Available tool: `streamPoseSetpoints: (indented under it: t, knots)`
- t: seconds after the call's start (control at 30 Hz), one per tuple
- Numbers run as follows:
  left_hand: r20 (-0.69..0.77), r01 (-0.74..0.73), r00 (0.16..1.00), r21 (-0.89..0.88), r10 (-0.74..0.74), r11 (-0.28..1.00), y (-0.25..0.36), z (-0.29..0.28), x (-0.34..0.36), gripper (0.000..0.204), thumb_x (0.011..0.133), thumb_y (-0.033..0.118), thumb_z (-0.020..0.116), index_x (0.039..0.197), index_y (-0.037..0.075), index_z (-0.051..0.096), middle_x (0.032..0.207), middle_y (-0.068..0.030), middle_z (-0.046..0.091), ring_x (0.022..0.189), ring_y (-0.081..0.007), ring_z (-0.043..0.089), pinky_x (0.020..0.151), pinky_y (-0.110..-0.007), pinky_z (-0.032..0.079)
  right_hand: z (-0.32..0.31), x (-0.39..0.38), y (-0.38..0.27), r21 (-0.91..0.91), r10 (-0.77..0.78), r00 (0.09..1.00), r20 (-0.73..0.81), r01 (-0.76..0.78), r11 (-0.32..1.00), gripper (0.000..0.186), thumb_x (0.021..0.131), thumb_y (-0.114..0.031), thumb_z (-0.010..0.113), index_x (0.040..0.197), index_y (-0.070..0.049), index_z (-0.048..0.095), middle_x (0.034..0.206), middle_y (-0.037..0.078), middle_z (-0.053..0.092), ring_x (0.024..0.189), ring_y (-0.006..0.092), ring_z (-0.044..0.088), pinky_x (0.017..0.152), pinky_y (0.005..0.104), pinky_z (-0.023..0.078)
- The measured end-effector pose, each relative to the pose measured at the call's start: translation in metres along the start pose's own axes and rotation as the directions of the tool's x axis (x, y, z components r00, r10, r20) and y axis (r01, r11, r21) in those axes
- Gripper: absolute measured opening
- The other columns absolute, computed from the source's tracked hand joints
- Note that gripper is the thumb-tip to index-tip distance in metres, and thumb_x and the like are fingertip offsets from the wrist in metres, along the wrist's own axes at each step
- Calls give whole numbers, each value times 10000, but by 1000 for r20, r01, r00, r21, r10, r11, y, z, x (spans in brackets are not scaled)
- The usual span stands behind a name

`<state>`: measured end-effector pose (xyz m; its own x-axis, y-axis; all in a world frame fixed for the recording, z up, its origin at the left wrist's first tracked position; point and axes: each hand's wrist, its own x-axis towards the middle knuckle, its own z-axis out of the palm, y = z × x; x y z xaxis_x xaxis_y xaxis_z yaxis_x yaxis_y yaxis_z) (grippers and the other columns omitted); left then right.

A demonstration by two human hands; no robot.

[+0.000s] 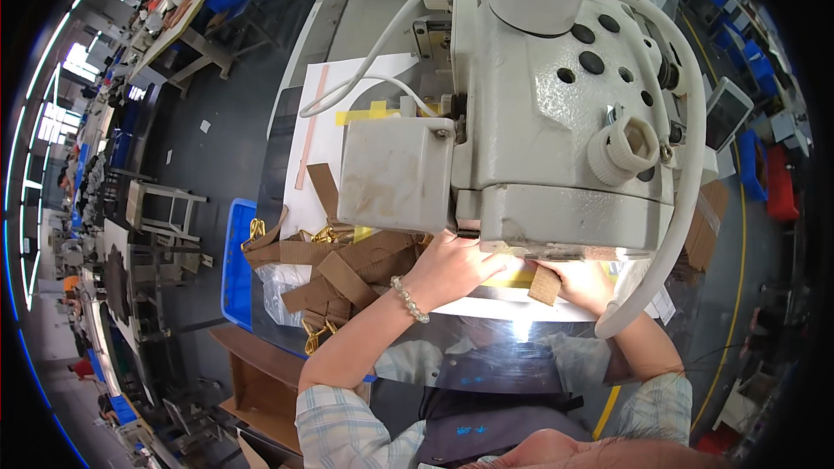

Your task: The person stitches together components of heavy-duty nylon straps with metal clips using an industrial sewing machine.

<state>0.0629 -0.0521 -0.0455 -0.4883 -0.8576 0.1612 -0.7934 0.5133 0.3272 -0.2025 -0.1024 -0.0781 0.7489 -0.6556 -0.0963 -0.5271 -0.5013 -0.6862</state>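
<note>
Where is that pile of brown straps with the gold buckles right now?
In the head view, the pile of brown straps lies on the table's left side, beside the left hand, below the sewing machine and next to a blue bin.

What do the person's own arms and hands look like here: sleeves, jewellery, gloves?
Both hands are bare, no gloves. The left hand has a pale beaded bracelet at the wrist. Both arms wear light blue-and-white checked sleeves, rolled to the elbow. The right hand shows no jewellery.
</note>
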Motion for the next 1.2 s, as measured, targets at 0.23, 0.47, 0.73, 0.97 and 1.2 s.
streamPoseSetpoints:
  t: [0.23, 0.47, 0.73, 0.97, 1.2]
  knots:
    - [-96, 18, 995, 117, -7, 993, 7, -6, 2, 272, 815, 315, 662, 960, 91, 712, 1088, -85, 611, 1048, -278, 547, 921, -405, 430, -27, 10, -12, 270, -52, 998, -33, 59, 961, 289, 748, -113, 704, 1021, -48, 639, 949, 116, 649, 837, 302, 627, 767, 358, 497]
    - [-198, -40, 979, 59, 51, 997, 5, -2, 6, 331, 842, 223, 526, 1149, 275, 639, 801, 68, 617, 616, -70, 581, 538, -305, 425, 4, -24, 75, 729, 278, 941, 191, -326, 601, 332, 857, -264, 606, 1103, -42, 596, 1031, 145, 623, 1006, 299, 590, 883, 387, 462]
    - [-52, 47, 998, 60, -44, 997, 7, 2, 1, 198, 781, 245, 685, 922, 108, 717, 1039, -39, 632, 1013, -243, 561, 898, -395, 443, -21, -9, 21, 232, 265, 948, 176, -302, 925, 406, 917, -353, 524, 1202, -68, 576, 1178, 142, 600, 1087, 238, 573, 962, 377, 439]
    - [-101, 62, 993, 93, -52, 994, 10, -4, 3, 218, 780, 254, 685, 917, 86, 702, 1056, -48, 622, 1009, -253, 559, 891, -408, 440, -19, -11, 7, 413, 337, 939, 66, -334, 848, 251, 852, -239, 624, 1030, -68, 667, 980, 99, 675, 859, 276, 641, 781, 353, 500]
    - [-145, 9, 989, 65, 0, 998, 9, 0, 4, 264, 847, 220, 513, 1080, 227, 636, 890, 70, 623, 813, -92, 597, 741, -376, 439, -12, -3, 2, -314, 0, 979, -204, -66, 947, 204, 814, -178, 639, 957, -35, 670, 880, 145, 666, 793, 294, 646, 729, 365, 512]
